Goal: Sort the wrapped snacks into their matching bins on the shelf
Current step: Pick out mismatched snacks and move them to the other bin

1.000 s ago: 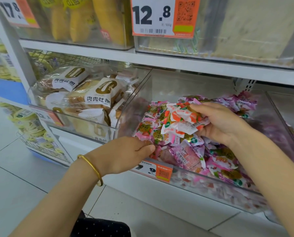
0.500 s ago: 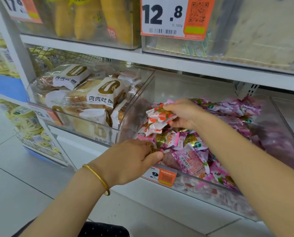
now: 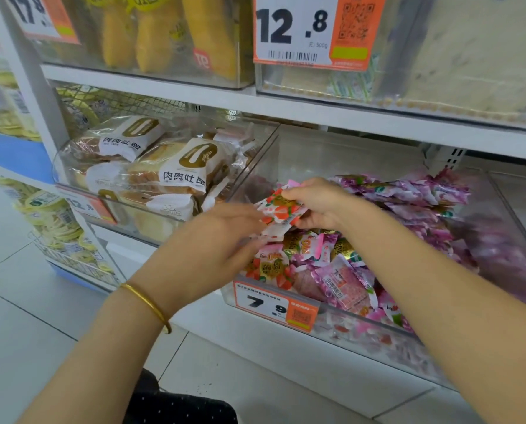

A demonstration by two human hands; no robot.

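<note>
— While the right hand (image 3: 319,203) pinches the red packets (image 3: 281,209) mid-frame above the bin (image 3: 255,160), is the left hand (image 3: 212,240) gripping?
— Blurred, can't tell. Probably light, slippery film: pinch the sealed edges.

Packets (image 3: 281,209) red-orange-white (strawberry print); wrappers (image 3: 408,194) pink, purple; bangle (image 3: 146,301) gold; price tag (image 3: 275,306) orange-white.
</note>
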